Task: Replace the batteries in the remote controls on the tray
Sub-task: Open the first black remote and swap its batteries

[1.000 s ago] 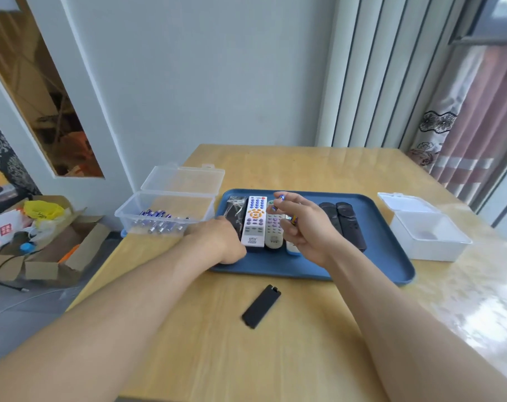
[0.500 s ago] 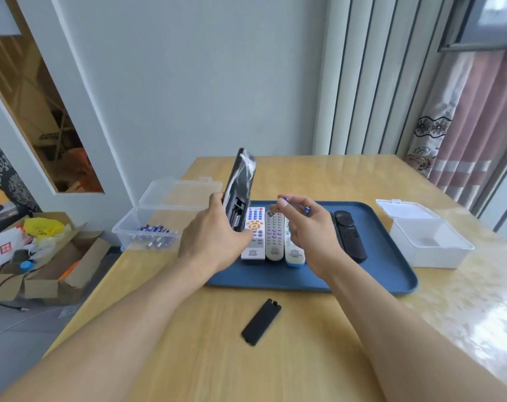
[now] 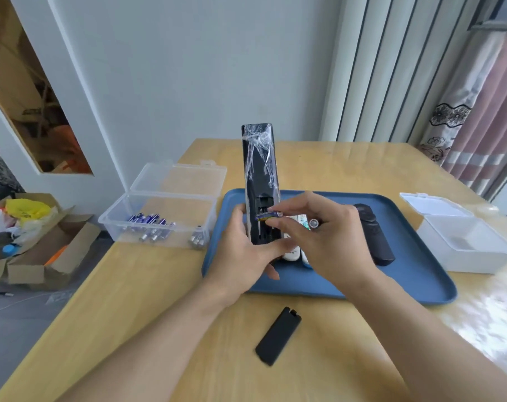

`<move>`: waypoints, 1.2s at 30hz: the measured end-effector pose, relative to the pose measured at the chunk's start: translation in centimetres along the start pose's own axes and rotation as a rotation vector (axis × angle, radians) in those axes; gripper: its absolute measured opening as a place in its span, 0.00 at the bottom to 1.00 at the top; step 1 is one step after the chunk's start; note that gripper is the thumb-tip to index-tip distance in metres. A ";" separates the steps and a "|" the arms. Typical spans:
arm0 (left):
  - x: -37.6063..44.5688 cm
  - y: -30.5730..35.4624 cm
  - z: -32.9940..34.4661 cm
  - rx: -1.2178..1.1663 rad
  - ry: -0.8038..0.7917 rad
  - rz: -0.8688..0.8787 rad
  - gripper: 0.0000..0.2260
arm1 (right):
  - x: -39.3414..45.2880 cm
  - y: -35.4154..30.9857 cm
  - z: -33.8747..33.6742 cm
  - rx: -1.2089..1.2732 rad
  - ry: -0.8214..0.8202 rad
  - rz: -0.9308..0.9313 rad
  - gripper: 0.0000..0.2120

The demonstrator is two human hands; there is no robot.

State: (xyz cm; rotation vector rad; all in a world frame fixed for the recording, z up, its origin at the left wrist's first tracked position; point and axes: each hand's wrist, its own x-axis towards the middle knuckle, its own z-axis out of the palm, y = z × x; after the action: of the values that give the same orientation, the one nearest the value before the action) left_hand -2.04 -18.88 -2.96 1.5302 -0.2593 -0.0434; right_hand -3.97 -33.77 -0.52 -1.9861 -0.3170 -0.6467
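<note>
The left hand (image 3: 240, 253) now grips the black remote (image 3: 259, 181) upright — the right hand (image 3: 319, 236) brings its pinched battery (image 3: 268, 216) to the open bay, so insertion looks imminent.

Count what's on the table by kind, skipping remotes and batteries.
Plastic boxes: 2 (clear box, white box)
Blue tray: 1
Loose black battery cover: 1
Total: 4

Bare table (image 3: 165, 314) left of battery cover (image 3: 278, 335), seemingly unobstructed.
</note>
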 end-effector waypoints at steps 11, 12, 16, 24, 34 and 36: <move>0.2 0.0 -0.8 -0.270 -0.177 -0.040 0.25 | -0.3 0.0 0.4 -0.200 0.076 -0.332 0.06; 0.1 0.4 -0.9 -0.304 -0.173 -0.062 0.22 | -0.3 0.0 0.3 -0.198 0.087 -0.325 0.05; 0.0 0.9 -1.1 -0.343 -0.112 -0.087 0.17 | -0.2 -0.3 0.4 -0.218 0.088 -0.343 0.06; 1.2 -0.4 -1.4 -0.335 -0.010 -0.068 0.37 | -0.3 0.7 1.0 -0.212 -0.048 -0.478 0.06; 1.5 -0.5 -1.2 -0.453 -0.092 -0.051 0.23 | -0.3 0.5 1.5 -0.113 -0.114 -0.189 0.05; 1.4 -0.4 -1.1 -0.442 -0.103 -0.016 0.22 | -0.4 0.0 1.9 -0.052 -0.065 -0.077 0.06</move>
State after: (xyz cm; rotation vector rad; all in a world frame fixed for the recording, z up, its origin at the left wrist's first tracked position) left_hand -0.37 -18.10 -3.16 1.0918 -0.2977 -0.1813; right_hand -3.71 -32.10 -1.41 -2.0553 -0.4215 -0.6461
